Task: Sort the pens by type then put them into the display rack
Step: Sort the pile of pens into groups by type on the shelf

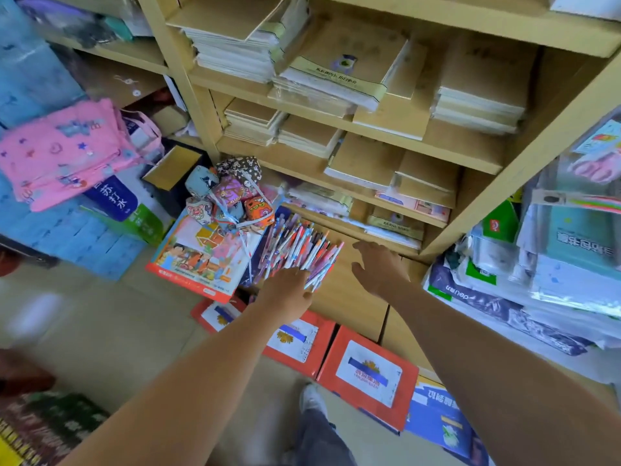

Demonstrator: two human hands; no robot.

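Pens [299, 250] lay heaped on the left part of the cardboard box [349, 297], the left grip [289, 290] touching their near ends, its closure indiscernible, the right grip [379, 267] hovering spread above the box's middle.

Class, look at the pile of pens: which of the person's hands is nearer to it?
Left. The left hand reaches the pile of pens at its near end. The right hand, fingers spread, is off to the pile's right, apart from it, above the cardboard box.
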